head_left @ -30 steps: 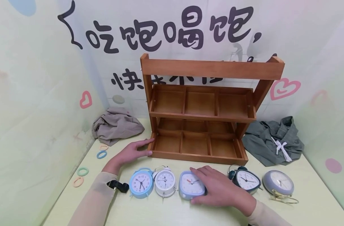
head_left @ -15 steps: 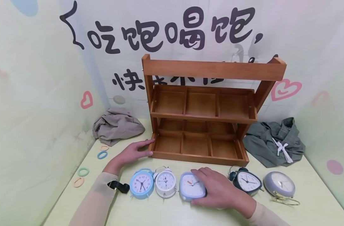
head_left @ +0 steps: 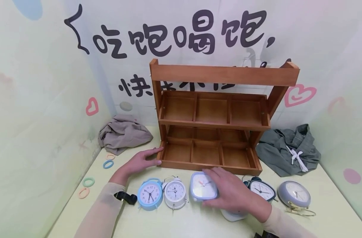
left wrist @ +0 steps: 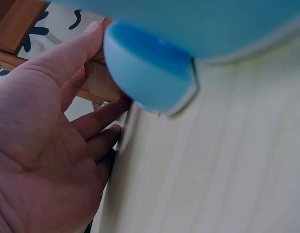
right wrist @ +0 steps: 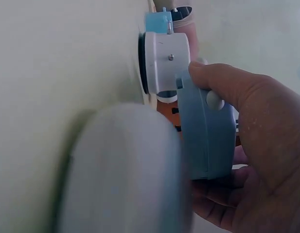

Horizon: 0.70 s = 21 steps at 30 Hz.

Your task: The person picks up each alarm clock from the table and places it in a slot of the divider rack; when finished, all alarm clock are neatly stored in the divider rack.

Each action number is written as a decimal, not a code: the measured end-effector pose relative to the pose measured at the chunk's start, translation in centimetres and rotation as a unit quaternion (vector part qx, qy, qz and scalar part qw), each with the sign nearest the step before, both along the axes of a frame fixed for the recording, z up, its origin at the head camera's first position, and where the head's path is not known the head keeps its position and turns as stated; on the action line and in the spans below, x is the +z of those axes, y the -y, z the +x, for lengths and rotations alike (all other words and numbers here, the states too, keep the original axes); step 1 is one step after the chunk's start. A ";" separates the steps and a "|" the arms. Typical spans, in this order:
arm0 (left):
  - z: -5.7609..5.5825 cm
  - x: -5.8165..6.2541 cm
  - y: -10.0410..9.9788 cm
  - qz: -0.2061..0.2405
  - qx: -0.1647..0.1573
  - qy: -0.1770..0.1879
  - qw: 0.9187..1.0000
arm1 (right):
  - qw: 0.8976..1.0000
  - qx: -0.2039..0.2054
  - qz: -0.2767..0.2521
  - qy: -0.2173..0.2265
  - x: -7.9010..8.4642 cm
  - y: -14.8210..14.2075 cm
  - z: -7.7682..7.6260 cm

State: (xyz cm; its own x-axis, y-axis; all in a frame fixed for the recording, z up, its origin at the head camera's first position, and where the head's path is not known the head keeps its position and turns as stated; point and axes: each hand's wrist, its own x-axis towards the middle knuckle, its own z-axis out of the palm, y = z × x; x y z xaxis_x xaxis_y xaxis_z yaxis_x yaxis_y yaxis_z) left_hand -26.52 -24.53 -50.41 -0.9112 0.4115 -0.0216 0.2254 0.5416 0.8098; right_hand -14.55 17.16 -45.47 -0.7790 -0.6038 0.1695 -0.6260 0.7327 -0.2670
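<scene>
My right hand [head_left: 234,190] grips a light blue, rounded-square alarm clock [head_left: 203,190], thumb on its near edge and fingers over the far one. In the right wrist view this clock [right wrist: 205,128] is held on edge, tilted up off the table. My left hand [head_left: 140,162], fingers extended, touches the lower left end of a brown wooden two-tier rack [head_left: 210,167]. Beside the left wrist stands a round blue alarm clock [head_left: 150,195]. A white twin-bell alarm clock [head_left: 175,195] is between it and the held clock. Partly hidden under my right hand lies a whitish clock [head_left: 234,216].
To the right are a dark green triangular alarm clock [head_left: 261,190] and a round lilac clock [head_left: 294,193] with a gold stand. A taupe cloth [head_left: 124,134] lies back left, a dark grey cloth [head_left: 288,150] back right. Several coloured rings [head_left: 88,181] are along the left edge.
My right hand has raised the light blue clock and moved it slightly toward the rack, uncovering part of the whitish clock beneath. My left hand stays at the rack.
</scene>
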 end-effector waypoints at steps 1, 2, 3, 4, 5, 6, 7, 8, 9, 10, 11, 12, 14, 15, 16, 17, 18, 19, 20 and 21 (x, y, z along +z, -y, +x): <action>0.0 0.0 0.1 -0.001 0.002 0.001 1.000 | 1.000 0.001 0.001 -0.005 0.4 0.2 -0.3; 0.1 -0.1 0.1 -0.001 0.004 0.001 1.000 | 1.000 0.000 0.001 -0.007 0.8 0.4 -0.7; 0.1 -0.1 0.2 0.000 0.004 0.001 1.000 | 1.000 -0.001 0.001 -0.009 1.2 0.7 -1.1; 0.2 -0.1 0.2 0.000 0.004 0.000 1.000 | 1.000 -0.003 0.000 -0.011 1.6 1.0 -1.6; 0.2 -0.1 0.2 0.000 0.003 -0.001 1.000 | 1.000 -0.005 0.001 -0.013 1.9 1.2 -2.0; 0.2 -0.1 0.2 0.001 0.002 -0.002 1.000 | 1.000 -0.008 0.001 -0.017 2.2 1.5 -2.5; 0.2 -0.1 0.2 0.003 0.001 -0.003 1.000 | 1.000 -0.009 0.000 -0.018 2.4 1.8 -3.1; 0.2 -0.1 0.2 0.004 0.001 -0.004 1.000 | 1.000 -0.010 0.001 -0.020 2.7 2.1 -3.6; 0.2 -0.1 0.2 0.005 0.001 -0.004 1.000 | 1.000 -0.012 0.002 -0.023 2.8 2.4 -4.2; 0.2 0.0 0.2 0.007 0.001 -0.003 1.000 | 1.000 -0.011 0.002 -0.028 3.0 2.7 -4.7; 0.2 0.0 0.1 0.008 0.001 -0.004 1.000 | 0.999 -0.012 0.002 -0.030 3.1 3.0 -5.3; 0.2 0.0 0.1 0.010 0.001 -0.003 1.000 | 0.999 -0.013 0.002 -0.032 3.1 3.3 -5.8; 0.2 -0.1 0.0 0.009 0.000 -0.001 1.000 | 0.999 -0.015 0.002 -0.032 3.3 4.0 -6.9; 0.2 -0.1 0.0 0.009 0.000 0.001 1.000 | 0.999 -0.018 0.002 -0.033 3.3 4.3 -7.4; 0.2 -0.1 0.0 0.007 0.000 0.003 1.000 | 0.999 -0.022 0.001 -0.030 3.3 4.6 -7.8; 0.2 -0.1 0.0 0.005 0.001 0.005 1.000 | 0.999 -0.026 0.000 -0.025 3.3 4.9 -8.3; 0.2 -0.1 0.0 0.003 0.003 0.009 1.000 | 0.999 -0.031 -0.001 -0.020 3.3 5.2 -8.7; 0.2 -0.1 -0.1 0.001 0.004 0.009 1.000 | 0.999 -0.035 -0.005 -0.013 3.3 5.5 -9.1; 0.2 -0.1 -0.1 -0.001 0.007 0.012 1.000 | 0.999 -0.039 -0.008 -0.007 3.2 5.9 -9.5; 0.3 0.0 -0.1 -0.002 0.009 0.014 1.000 | 0.999 -0.044 -0.010 0.000 3.1 6.2 -9.9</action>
